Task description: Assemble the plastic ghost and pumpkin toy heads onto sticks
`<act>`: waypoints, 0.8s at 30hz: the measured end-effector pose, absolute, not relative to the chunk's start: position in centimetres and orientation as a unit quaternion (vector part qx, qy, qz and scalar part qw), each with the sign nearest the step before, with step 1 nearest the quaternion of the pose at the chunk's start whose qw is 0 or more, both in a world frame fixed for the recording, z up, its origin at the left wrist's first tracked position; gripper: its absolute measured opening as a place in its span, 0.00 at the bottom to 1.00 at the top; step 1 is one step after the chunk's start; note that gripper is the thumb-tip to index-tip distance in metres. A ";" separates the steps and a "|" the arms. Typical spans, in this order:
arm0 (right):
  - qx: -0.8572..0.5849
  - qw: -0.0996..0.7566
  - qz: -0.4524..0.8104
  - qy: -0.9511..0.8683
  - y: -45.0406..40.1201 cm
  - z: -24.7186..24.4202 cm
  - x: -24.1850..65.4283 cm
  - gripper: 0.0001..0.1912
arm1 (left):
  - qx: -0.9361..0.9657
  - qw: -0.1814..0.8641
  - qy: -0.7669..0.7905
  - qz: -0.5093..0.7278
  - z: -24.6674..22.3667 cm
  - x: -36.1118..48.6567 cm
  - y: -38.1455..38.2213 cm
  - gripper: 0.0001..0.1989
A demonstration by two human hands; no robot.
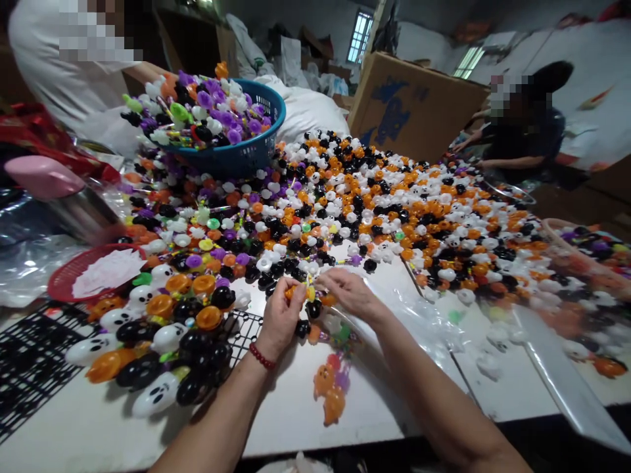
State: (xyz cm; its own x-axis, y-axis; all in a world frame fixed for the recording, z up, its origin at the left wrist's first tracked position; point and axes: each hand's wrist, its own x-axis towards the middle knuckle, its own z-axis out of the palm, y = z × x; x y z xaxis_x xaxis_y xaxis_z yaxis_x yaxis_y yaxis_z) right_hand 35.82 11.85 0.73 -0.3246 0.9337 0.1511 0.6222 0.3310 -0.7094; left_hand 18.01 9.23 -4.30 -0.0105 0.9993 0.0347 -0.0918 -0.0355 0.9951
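Observation:
My left hand [282, 318], with a red bead bracelet at the wrist, pinches a small orange plastic figure [292, 292] in its fingertips. A small yellow piece [310, 293] sits between the two hands. Closed fingertips of my right hand [351, 295] meet it from the other side; what exactly they grip is too small to make out. Just below the hands are a black figure [302, 328] and a blurred green piece [341, 334]. Orange figures [329, 394] lie closer to me on the white table [365, 410].
A heap of small plastic ghosts, pumpkins and black figures [374, 197] spreads across the table. Left are a full blue basket [246, 154], red basket [64, 279], black grid [29, 368] and pink-lidded flask [59, 190]. Clear bags [419, 315] lie right. Two people work beyond.

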 end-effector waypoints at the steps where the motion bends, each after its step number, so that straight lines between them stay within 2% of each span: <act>1: -0.532 0.261 0.232 -0.771 13.1 0.6 36.9 0.16 | 0.525 0.457 0.485 0.529 -4.2 17.9 9.2 0.12; 2: -0.565 0.230 0.174 -0.774 14.5 0.4 38.1 0.14 | 0.566 0.403 0.493 0.524 -4.2 17.8 9.2 0.11; 4: -0.628 0.105 0.073 -0.768 17.2 -0.1 40.2 0.11 | 0.623 0.320 0.487 0.521 -4.2 17.7 9.4 0.09; 7: -0.647 0.036 0.046 -0.761 20.3 -1.2 42.3 0.07 | 0.662 0.249 0.480 0.519 -4.5 17.7 9.9 0.07; 10: -0.656 0.034 0.037 -0.753 21.3 -1.7 42.6 0.05 | 0.626 0.213 0.519 0.541 -5.1 17.5 10.3 0.07; 13: -0.671 0.059 0.023 -0.739 21.0 -1.5 40.7 0.10 | 0.585 0.198 0.551 0.561 -5.5 17.4 10.6 0.09; 16: -0.626 0.141 0.069 -0.764 20.5 -1.1 36.3 0.12 | 0.557 0.228 0.557 0.573 -5.7 17.4 10.7 0.10; 19: -0.500 0.212 0.120 -0.831 20.4 -1.0 30.5 0.09 | 0.485 0.279 0.564 0.607 -5.6 17.4 10.6 0.10; 22: -0.408 0.183 0.146 -0.883 20.2 -1.5 25.6 0.16 | 0.394 0.319 0.579 0.639 -5.5 17.1 10.1 0.13; 24: -0.386 0.144 0.144 -0.900 20.2 -2.5 23.5 0.16 | 0.364 0.345 0.592 0.631 -5.8 16.9 9.9 0.17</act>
State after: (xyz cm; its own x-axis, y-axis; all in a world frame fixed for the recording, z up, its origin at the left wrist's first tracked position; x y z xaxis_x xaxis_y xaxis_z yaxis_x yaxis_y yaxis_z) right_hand 23.52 20.18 -2.47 -0.6605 0.7360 0.1480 0.6532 0.6606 -0.3701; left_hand 16.89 9.91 -5.82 -0.4970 0.8662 0.0507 -0.0045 -0.0610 0.9981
